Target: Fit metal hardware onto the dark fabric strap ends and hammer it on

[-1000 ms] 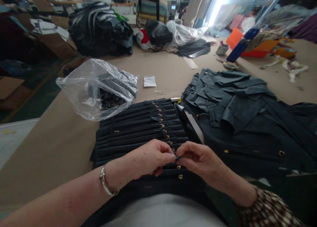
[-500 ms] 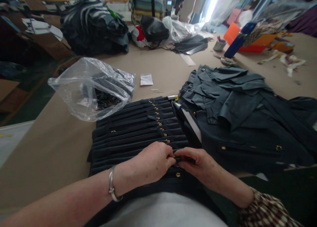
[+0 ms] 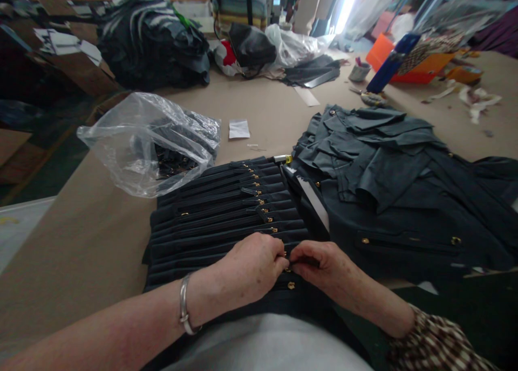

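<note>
Several dark zippered fabric pieces (image 3: 210, 220) lie overlapped in rows in front of me, with gold zipper sliders (image 3: 270, 219) along their right side. A few sliders carry dark fabric pull tabs (image 3: 251, 191). Over the nearer rows, my left hand (image 3: 257, 263) pinches thumb against forefinger at a gold slider. My right hand (image 3: 324, 260) meets it from the right, also pinching. Both sets of fingertips are closed on what looks like a small dark zipper pull, mostly hidden by them. One bare gold slider (image 3: 291, 286) shows just below my hands.
A clear plastic bag (image 3: 149, 144) with dark parts lies at the left. Dark fabric pieces (image 3: 376, 155) are heaped at the right. A white paper square (image 3: 239, 129), small scissors (image 3: 372, 98) and an orange box (image 3: 424, 69) are farther back on the table (image 3: 267, 107).
My fingertips have shifted slightly, and the dark bit that showed between them is now mostly covered. A gold slider shows beside my left thumb. The rest stays put.
</note>
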Motion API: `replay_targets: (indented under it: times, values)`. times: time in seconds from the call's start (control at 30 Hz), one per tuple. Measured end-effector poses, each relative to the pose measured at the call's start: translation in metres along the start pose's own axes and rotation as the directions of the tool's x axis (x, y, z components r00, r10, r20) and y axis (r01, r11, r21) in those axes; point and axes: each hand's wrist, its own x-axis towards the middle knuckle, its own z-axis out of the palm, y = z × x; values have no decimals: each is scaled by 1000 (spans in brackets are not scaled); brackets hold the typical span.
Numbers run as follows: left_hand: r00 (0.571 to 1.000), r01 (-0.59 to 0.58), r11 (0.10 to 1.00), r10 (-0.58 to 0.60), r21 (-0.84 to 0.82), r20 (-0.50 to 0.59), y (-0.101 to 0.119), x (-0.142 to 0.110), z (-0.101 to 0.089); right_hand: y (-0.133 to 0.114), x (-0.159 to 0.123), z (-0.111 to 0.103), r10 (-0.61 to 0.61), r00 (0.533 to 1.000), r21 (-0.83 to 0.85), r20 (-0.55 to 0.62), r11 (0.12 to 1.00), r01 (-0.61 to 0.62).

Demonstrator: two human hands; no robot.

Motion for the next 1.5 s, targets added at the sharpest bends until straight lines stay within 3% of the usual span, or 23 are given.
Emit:
replay_targets:
  times: [0.17,0.43,0.73,0.93,1.03,1.1,1.2,1.27,1.37,1.43,1.5]
  values:
    - [1000,16,999,-15,31,-4,1,1,0,3,-2,2,-51,999,-95,12,994,52]
    - [1000,-10,996,12,94,-28,0,-2,6,-1,-6,0,10,998,-220,55,975,2]
    - [999,17,952,-3,306,-47,3,-3,10,-3,-6,10,41,997,-368,62,930,-16]
    - [997,73,951,-59,300,-55,-6,-6,3,-5,-6,6,1,999,-384,50,923,19]
    - [993,39,990,-23,137,-115,-13,-9,-6,-12,-2,-2,-43,999,-285,-8,958,39]
    - [990,-20,992,3,-125,-139,-15,-11,-11,-21,3,-4,-75,994,-148,-77,987,63]
    - [993,21,813,-82,-582,-79,-12,-13,-13,-37,12,1,-82,985,127,-155,987,102]
    - [991,72,665,-135,-744,-25,-7,-13,-11,-46,18,10,-47,988,392,-147,914,102]
    - [986,70,584,-165,-809,-34,0,-13,-6,-54,24,24,11,998,751,-59,660,37]
    - [979,51,571,-189,-820,-71,2,-12,-3,-55,25,29,54,998,832,-30,555,-5]
    - [972,47,556,-218,-830,-91,3,-12,-1,-54,26,31,93,995,842,-26,538,-29]
